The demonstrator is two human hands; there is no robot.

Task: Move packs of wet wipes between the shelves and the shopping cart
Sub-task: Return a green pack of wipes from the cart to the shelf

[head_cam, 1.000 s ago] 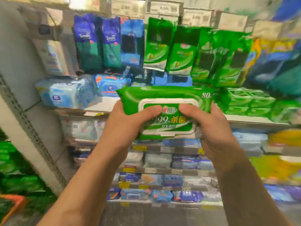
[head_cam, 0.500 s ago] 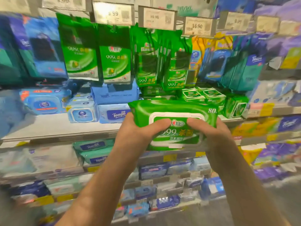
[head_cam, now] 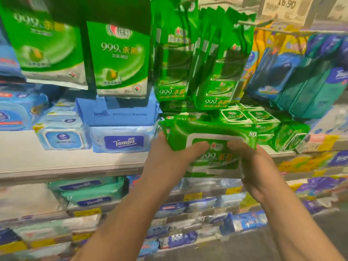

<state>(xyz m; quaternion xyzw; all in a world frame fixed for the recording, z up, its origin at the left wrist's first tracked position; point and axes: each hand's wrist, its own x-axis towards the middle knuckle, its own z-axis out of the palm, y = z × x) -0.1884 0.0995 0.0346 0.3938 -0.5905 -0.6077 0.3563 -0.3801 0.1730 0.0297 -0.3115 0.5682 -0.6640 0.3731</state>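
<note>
Change: the shelf (head_cam: 71,162) fills far more of the view than half a second back; the hanging green bags (head_cam: 120,59) now loom right overhead, and the pack has come up level with the shelf edge.
Shelf: white board running behind and to the left of the grip, holding blue Tempo packs (head_cam: 123,141) well left of the hands and a stack of green packs (head_cam: 263,121) just behind and right of them.
Lower shelves: below the grip, rows of teal and blue packs (head_cam: 90,193), blurred further down.
Green wipes pack (head_cam: 209,146): held flat, lid facing up, its far edge over the shelf's front lip, close against the green stack.
Left hand (head_cam: 167,162): there it is, clamped on the pack's left end, thumb across the white lid, fingers tucked underneath.
Right hand (head_cam: 258,170): same on the right end, thumb on the lid, fingers curled below.
Price tag (head_cam: 286,6): up above right, reads 16.90.
</note>
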